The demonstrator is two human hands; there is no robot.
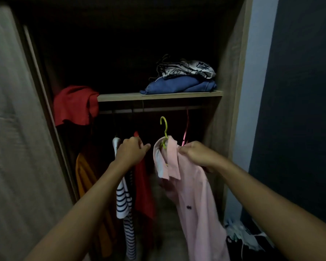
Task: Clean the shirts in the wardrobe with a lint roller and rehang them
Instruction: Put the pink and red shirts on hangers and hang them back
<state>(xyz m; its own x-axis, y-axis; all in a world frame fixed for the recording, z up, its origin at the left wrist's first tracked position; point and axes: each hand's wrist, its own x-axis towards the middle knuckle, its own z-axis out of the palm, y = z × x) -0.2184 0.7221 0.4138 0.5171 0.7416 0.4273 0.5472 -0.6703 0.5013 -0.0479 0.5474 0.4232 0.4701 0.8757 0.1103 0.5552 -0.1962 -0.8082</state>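
A pale pink polo shirt [194,194] hangs on a yellow-green hanger [165,131], whose hook is below the wardrobe rail [154,109] and not on it. My right hand [198,154] grips the shirt at its shoulder, just right of the collar. My left hand [131,150] rests with curled fingers on the tops of the hanging clothes: a striped white-and-navy shirt [123,200] and a red shirt [144,187]. An orange garment [87,178] hangs further left. No lint roller is in view.
A pink hanger [185,129] hangs on the rail at the right. The shelf [120,97] above carries folded blue and patterned clothes [183,78] and a red cloth [75,104] drooping at the left. The sliding door [13,129] stands at the left. Clothes lie on the floor [247,240] at the right.
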